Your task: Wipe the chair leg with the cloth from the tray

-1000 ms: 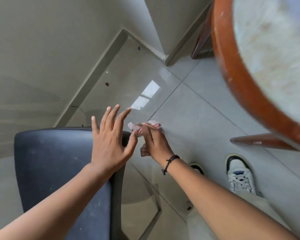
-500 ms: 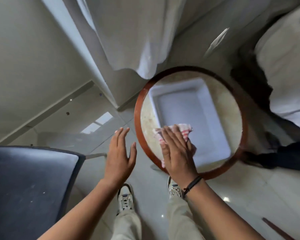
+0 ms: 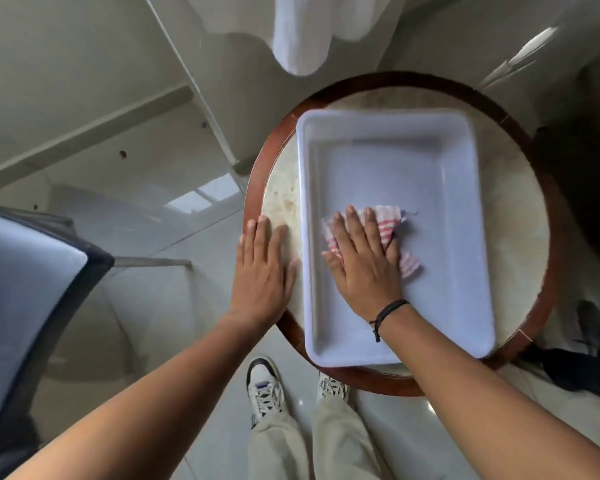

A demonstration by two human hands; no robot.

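Head view looks down on 2 hands over a round table. Right hand lies flat, fingers spread, pressing the red-and-white cloth onto the floor of the pale tray — no grip closed around it. Left hand rests open on the tabletop beside the tray. With the chair well apart at left, I judge wiping either finished or unstarted — these pictures cannot settle which.
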